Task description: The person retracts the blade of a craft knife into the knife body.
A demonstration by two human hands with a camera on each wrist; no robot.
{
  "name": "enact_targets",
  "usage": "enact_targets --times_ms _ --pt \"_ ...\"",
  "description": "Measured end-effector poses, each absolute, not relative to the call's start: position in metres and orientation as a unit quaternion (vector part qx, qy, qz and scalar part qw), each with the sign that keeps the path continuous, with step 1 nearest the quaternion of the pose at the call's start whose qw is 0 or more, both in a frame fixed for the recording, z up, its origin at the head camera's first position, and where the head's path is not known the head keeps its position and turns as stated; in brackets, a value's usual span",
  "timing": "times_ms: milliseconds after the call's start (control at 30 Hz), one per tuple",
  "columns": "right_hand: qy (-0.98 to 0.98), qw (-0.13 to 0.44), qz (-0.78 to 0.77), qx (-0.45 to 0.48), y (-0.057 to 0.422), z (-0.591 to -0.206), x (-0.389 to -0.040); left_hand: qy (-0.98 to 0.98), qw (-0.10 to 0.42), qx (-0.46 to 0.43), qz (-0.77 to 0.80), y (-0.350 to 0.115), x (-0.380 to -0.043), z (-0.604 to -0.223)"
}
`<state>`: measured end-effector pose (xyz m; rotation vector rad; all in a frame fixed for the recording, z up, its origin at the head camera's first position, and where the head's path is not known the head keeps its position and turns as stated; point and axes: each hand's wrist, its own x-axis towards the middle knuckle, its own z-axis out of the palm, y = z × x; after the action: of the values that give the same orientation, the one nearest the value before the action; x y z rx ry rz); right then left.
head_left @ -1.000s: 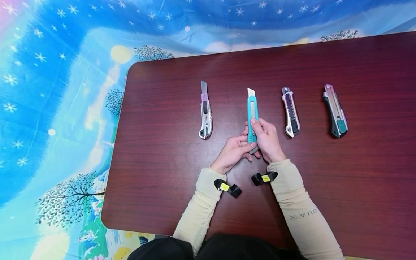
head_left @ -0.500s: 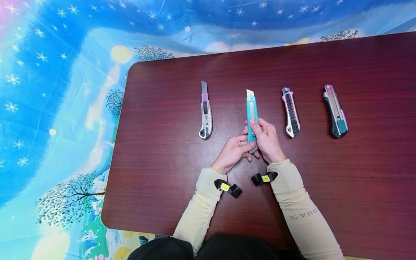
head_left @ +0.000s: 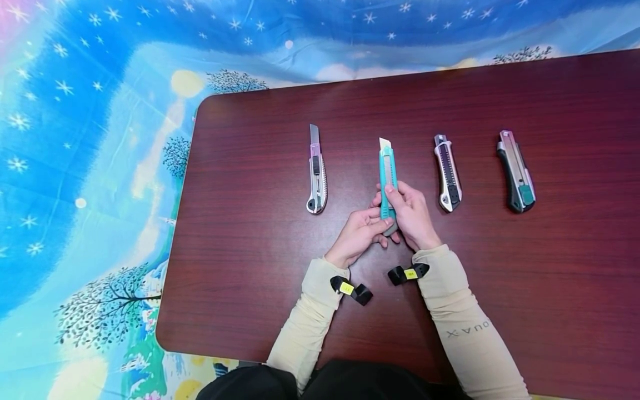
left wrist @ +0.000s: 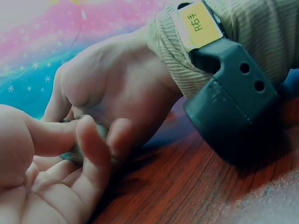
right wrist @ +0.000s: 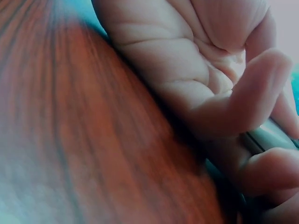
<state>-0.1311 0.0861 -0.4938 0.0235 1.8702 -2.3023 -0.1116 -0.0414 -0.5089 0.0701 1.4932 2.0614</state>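
A teal utility knife (head_left: 387, 166) stands out between my hands in the head view, its short blade (head_left: 384, 143) pointing away from me. My left hand (head_left: 356, 232) pinches the grey butt end, thumb on top. My right hand (head_left: 413, 215) grips the knife's middle, with the thumb laid along its face and fingers behind. In the left wrist view, fingers of both hands hide most of the knife (left wrist: 72, 155). The right wrist view shows curled fingers (right wrist: 254, 98) around a small grey part of the knife (right wrist: 273, 136).
On the dark red wooden table (head_left: 240, 233) lie a silver utility knife (head_left: 316, 178) with a long blade out at left, a silver-and-black one (head_left: 448, 175) right of my hands, and a black-and-green one (head_left: 516, 172) further right. A patterned cloth (head_left: 125, 139) hangs behind the table.
The teal knife's blade end has tipped slightly to the left and toward me. Both hands keep their hold, and the other knives have not moved.
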Motion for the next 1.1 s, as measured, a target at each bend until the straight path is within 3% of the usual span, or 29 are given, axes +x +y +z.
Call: enact_targets --times_ms 1100 --pt "0.602 0.096 -0.792 -0.048 0.0886 -0.4956 -0.1306 0.543 0.277 0.03 0.792 -0.0426 -0.1097 -0.5084"
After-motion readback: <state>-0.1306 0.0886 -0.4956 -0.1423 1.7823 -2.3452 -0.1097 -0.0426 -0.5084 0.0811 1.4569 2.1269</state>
